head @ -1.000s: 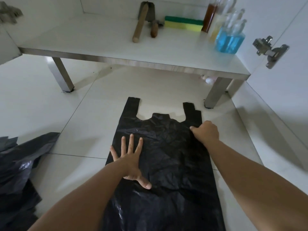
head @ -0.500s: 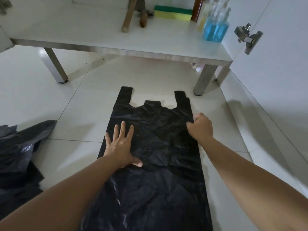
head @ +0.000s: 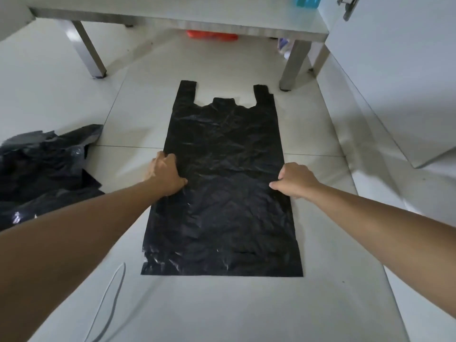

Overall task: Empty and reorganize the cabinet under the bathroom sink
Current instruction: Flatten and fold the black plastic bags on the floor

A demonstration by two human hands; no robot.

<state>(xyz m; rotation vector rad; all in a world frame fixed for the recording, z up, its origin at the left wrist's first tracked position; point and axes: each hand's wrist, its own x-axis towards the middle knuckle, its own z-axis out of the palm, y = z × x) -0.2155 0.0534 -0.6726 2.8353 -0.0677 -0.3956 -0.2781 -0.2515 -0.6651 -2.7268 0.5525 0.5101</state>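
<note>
A: Where the flat black plastic carrier bag [head: 225, 188] lay on the pale tiled floor [head: 138, 95], its long axis ran straight away from the person, both handle loops pointing toward the steel-legged white cabinet base [head: 187, 14], sealed bottom edge nearest the body.

B: Hands?

A: One at each long side, about midway along. Left hand [head: 165, 176] sat on the left edge, fingers [head: 170, 157] curled over the plastic, thumb laid on top. Right hand [head: 293, 180] mirrored it on the right edge, knuckles up, fingers bent under and apparently pinching the rim. Could not tell how much film either one had actually gathered.

B: Nearer hand?

A: Neither; both were level, bag squarely between them. My reading: the coming move turned on that symmetry, a fold across the width or a smoothing along the length, either edge equally reachable.

B: Anything beside it?

A: Crumpled heap of black plastic bags [head: 47, 169] well apart to the left, thin grey cable [head: 111, 299] near the bottom left corner, something orange-red [head: 212, 35] under the cabinet, too blurred to identify.
</note>
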